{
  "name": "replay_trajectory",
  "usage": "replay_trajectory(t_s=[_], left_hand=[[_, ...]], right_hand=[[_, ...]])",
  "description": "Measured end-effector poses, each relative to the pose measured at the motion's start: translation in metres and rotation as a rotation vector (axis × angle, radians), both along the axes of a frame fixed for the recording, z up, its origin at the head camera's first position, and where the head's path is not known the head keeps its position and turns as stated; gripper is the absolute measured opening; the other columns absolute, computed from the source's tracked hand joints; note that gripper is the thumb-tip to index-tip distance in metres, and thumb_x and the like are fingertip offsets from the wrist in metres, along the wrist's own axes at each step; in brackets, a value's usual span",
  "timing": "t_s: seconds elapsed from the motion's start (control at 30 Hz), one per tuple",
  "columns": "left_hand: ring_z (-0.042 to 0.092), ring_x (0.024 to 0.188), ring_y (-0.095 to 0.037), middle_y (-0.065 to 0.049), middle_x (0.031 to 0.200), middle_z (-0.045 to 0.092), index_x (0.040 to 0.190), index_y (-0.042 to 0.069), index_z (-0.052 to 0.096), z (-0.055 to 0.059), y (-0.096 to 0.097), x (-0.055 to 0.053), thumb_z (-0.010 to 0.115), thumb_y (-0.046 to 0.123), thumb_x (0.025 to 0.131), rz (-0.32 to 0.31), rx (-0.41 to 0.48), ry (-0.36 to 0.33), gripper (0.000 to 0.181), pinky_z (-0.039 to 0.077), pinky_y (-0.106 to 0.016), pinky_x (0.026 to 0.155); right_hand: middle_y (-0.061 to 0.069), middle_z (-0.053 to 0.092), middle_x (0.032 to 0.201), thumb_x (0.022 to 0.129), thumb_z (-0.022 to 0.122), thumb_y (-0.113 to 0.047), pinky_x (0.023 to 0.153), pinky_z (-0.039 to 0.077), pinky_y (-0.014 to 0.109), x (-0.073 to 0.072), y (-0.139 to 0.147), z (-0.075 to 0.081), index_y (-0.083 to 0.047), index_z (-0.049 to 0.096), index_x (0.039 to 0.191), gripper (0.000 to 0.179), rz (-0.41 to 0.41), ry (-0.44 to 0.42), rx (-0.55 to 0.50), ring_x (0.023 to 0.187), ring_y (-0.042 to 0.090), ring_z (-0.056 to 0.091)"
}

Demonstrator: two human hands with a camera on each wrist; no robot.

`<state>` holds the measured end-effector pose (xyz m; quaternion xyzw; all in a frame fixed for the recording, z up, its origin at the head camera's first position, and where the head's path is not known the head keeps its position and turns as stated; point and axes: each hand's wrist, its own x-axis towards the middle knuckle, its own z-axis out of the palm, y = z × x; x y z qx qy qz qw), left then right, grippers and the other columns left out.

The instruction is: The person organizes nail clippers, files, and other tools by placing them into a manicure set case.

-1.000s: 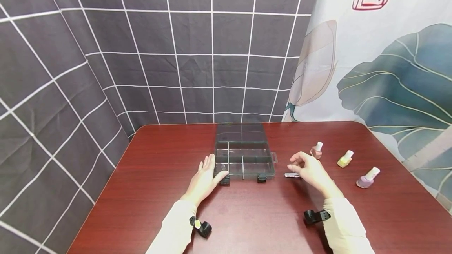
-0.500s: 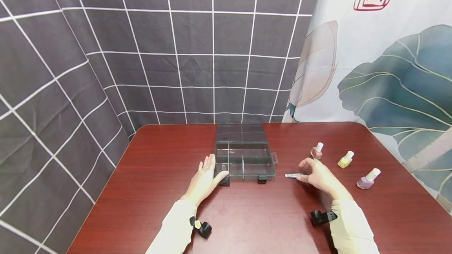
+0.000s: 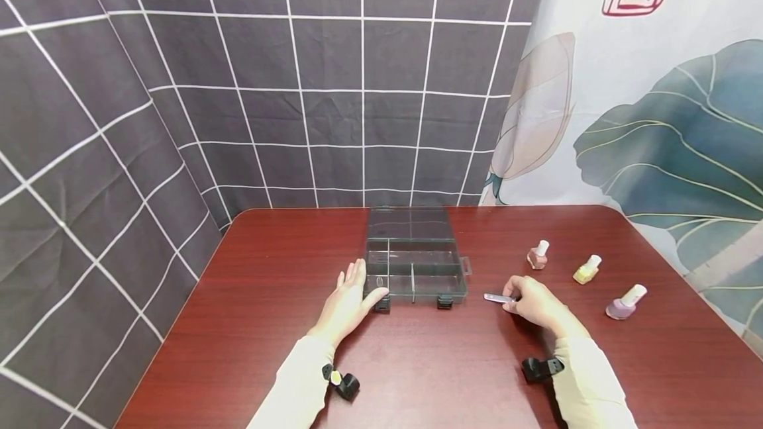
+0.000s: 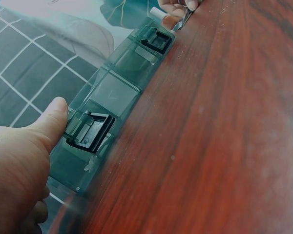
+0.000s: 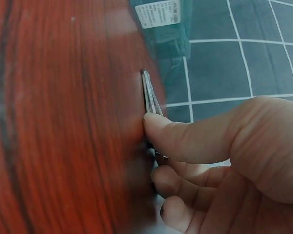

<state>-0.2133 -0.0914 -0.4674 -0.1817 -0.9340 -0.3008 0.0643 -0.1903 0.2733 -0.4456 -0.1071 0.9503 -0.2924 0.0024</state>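
Observation:
A clear grey-green plastic organizer box lies on the table with its lid folded back. My left hand rests against the box's left side, fingers straight, thumb by the front left latch. To the right of the box, my right hand pinches a silver nail clipper between thumb and fingers. In the right wrist view, the nail clipper points away from the thumb, close to the tabletop; its rear part is hidden by the hand.
Nail polish bottles stand at the right: a brownish-pink one, a yellow one and a lilac one. Dark grid-patterned cloth hangs behind and left of the red-brown table. Dividers split the box into compartments.
My right hand first moved slightly right over the nail clipper, then closed thumb and fingers on its right end. The clipper now lies slightly tilted. The left hand stays at the box.

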Motion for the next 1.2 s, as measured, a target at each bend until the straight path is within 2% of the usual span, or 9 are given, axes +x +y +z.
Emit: replay_trajectory(t_s=[0.1,0.23,0.5,0.63,0.93,1.2], left_hand=[[0.023,0.137,-0.031,-0.021,0.146,0.030,0.142,-0.006,0.029,-0.001,0.000,0.000,0.049,0.055,0.089,0.001,0.002,0.000,0.084,0.016,-0.044,0.113],[0.022,0.137,-0.030,-0.020,0.147,0.029,0.143,-0.005,0.029,0.000,0.000,0.000,0.049,0.057,0.089,0.008,-0.005,-0.011,0.085,0.015,-0.043,0.113],[0.021,0.137,-0.030,-0.020,0.147,0.029,0.143,-0.005,0.029,0.002,0.000,-0.001,0.049,0.056,0.089,0.006,0.005,-0.010,0.084,0.015,-0.043,0.113],[0.021,0.137,-0.031,-0.020,0.147,0.029,0.142,-0.005,0.029,0.001,0.000,-0.001,0.048,0.057,0.089,0.002,-0.009,-0.010,0.084,0.015,-0.044,0.113],[0.022,0.137,-0.031,-0.021,0.146,0.029,0.142,-0.006,0.030,-0.002,-0.001,-0.001,0.048,0.057,0.089,0.003,-0.011,-0.008,0.084,0.015,-0.043,0.113],[0.022,0.137,-0.031,-0.021,0.146,0.030,0.142,-0.006,0.030,-0.001,-0.001,-0.001,0.048,0.057,0.089,0.002,-0.007,-0.005,0.084,0.015,-0.044,0.113]], right_hand=[[-0.001,0.052,0.065,0.074,0.070,0.002,0.057,0.038,0.030,0.000,-0.002,0.000,-0.006,0.055,0.074,0.017,-0.031,-0.017,0.014,0.060,0.014,0.046],[-0.001,0.051,0.066,0.076,0.068,0.002,0.058,0.038,0.029,0.001,-0.004,0.002,-0.006,0.054,0.074,0.017,-0.033,-0.009,0.017,0.062,0.014,0.046],[0.000,0.050,0.071,0.078,0.068,0.002,0.059,0.040,0.028,-0.003,-0.011,0.009,-0.005,0.056,0.078,0.014,-0.033,0.128,-0.027,0.065,0.014,0.047],[0.001,0.050,0.071,0.079,0.069,0.002,0.055,0.039,0.025,-0.005,-0.017,0.013,-0.004,0.058,0.082,0.013,-0.036,0.147,-0.060,0.063,0.014,0.046],[0.001,0.048,0.071,0.078,0.069,0.002,0.054,0.038,0.025,-0.013,-0.044,0.027,-0.006,0.058,0.081,0.014,-0.013,0.213,-0.077,0.063,0.015,0.045],[0.000,0.049,0.073,0.081,0.069,-0.002,0.055,0.039,0.026,-0.024,-0.070,0.028,-0.004,0.059,0.081,0.010,0.020,0.229,-0.094,0.064,0.013,0.046]])
